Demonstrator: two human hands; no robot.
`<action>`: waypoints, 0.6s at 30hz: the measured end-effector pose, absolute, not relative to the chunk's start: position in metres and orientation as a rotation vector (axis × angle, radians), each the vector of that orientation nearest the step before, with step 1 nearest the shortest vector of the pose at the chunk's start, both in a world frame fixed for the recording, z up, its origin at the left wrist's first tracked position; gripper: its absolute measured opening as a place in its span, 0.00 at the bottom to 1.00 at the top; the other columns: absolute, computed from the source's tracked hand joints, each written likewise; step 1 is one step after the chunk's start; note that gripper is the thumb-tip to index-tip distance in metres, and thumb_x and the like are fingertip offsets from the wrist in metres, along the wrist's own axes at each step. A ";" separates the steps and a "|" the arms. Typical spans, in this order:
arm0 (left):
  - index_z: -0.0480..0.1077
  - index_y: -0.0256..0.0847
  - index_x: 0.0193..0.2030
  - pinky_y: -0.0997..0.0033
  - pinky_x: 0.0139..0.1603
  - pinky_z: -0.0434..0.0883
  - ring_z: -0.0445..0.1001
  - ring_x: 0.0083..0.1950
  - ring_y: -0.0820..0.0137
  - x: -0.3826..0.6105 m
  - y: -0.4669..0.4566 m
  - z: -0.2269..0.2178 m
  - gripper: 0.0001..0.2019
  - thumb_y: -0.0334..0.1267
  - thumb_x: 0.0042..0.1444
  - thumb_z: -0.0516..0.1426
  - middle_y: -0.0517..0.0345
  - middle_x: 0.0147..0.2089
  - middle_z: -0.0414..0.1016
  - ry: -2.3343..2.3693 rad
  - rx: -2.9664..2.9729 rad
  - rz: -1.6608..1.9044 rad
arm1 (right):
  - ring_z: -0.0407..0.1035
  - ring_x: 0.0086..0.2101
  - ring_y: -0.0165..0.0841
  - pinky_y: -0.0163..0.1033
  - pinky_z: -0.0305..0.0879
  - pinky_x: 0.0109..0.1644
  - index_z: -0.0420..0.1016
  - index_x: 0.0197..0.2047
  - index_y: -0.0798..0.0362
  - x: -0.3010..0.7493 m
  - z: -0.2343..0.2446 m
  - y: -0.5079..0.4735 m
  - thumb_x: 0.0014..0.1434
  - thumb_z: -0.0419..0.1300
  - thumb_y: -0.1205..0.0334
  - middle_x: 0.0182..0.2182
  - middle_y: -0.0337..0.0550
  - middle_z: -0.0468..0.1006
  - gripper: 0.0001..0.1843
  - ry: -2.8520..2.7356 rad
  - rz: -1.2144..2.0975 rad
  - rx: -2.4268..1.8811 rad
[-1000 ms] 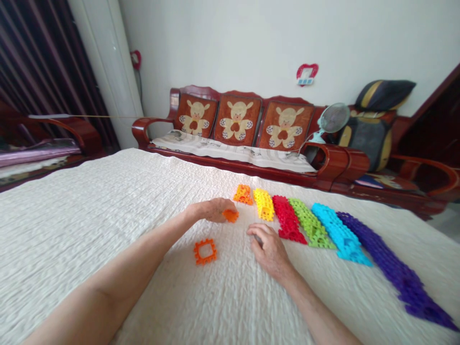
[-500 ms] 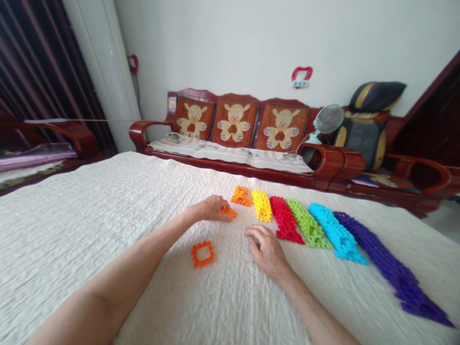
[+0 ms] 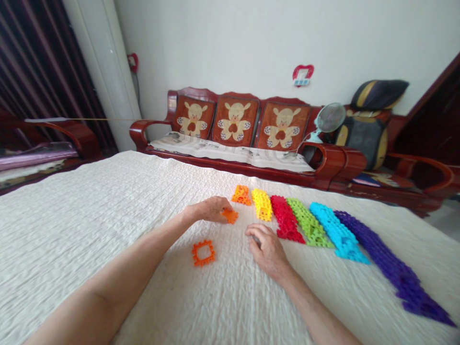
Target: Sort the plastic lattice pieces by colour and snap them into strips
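Observation:
My left hand [image 3: 210,209] rests on the white quilted bedspread [image 3: 89,211], its fingertips gripping a small orange plastic interlocking piece [image 3: 230,216]. Just below it lies an orange square frame [image 3: 203,253] of the same kind. My right hand [image 3: 268,249] sits curled to the right, with a small grey patch [image 3: 256,241] at its fingers that I cannot identify. Beyond it, strips of linked pieces lie side by side: orange [image 3: 241,195], yellow [image 3: 261,204], red [image 3: 285,219], green [image 3: 309,223], cyan [image 3: 338,231] and purple [image 3: 395,270].
The bed's far edge runs just before a red-brown wooden sofa [image 3: 230,163] with bear-patterned cushions. A small fan [image 3: 329,118] and a dark padded bag [image 3: 362,136] stand at its right end. A dark curtain [image 3: 36,62] hangs at the left.
The orange piece has turned in my left fingers, showing a thin edge half a second ago and a broader face now. The view has shifted slightly. My right hand has barely moved.

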State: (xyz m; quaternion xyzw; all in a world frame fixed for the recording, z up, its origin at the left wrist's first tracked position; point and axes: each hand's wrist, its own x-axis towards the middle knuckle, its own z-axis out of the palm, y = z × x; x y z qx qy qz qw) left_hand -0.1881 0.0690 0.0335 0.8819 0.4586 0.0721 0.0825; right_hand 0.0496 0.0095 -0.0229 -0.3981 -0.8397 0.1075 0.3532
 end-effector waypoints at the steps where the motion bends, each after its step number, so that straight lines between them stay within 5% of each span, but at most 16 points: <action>1: 0.76 0.42 0.44 0.72 0.42 0.66 0.73 0.41 0.67 -0.187 0.068 0.033 0.14 0.40 0.50 0.59 0.56 0.42 0.77 1.368 2.635 0.239 | 0.68 0.45 0.37 0.44 0.63 0.53 0.74 0.39 0.52 0.050 -0.023 0.010 0.53 0.52 0.73 0.42 0.45 0.76 0.14 -2.174 0.278 -1.029; 6: 0.77 0.44 0.39 0.73 0.40 0.66 0.73 0.38 0.68 -0.186 0.065 0.036 0.11 0.40 0.48 0.60 0.57 0.38 0.78 1.404 2.554 0.348 | 0.68 0.45 0.37 0.44 0.63 0.52 0.74 0.39 0.52 0.050 -0.022 0.010 0.53 0.52 0.73 0.42 0.45 0.76 0.14 -2.178 0.275 -1.027; 12: 0.77 0.43 0.45 0.71 0.49 0.67 0.75 0.46 0.66 -0.195 0.074 0.046 0.15 0.40 0.49 0.61 0.55 0.47 0.78 1.465 2.394 0.597 | 0.68 0.45 0.37 0.45 0.62 0.52 0.74 0.38 0.52 0.049 -0.020 0.008 0.52 0.52 0.73 0.42 0.46 0.76 0.14 -2.174 0.291 -1.055; 18: 0.78 0.41 0.42 0.68 0.44 0.70 0.75 0.39 0.66 -0.187 0.122 0.049 0.15 0.39 0.46 0.62 0.54 0.40 0.79 1.773 2.034 0.870 | 0.68 0.45 0.37 0.45 0.62 0.52 0.74 0.39 0.52 0.048 -0.021 0.007 0.52 0.53 0.74 0.42 0.45 0.76 0.14 -2.159 0.285 -1.058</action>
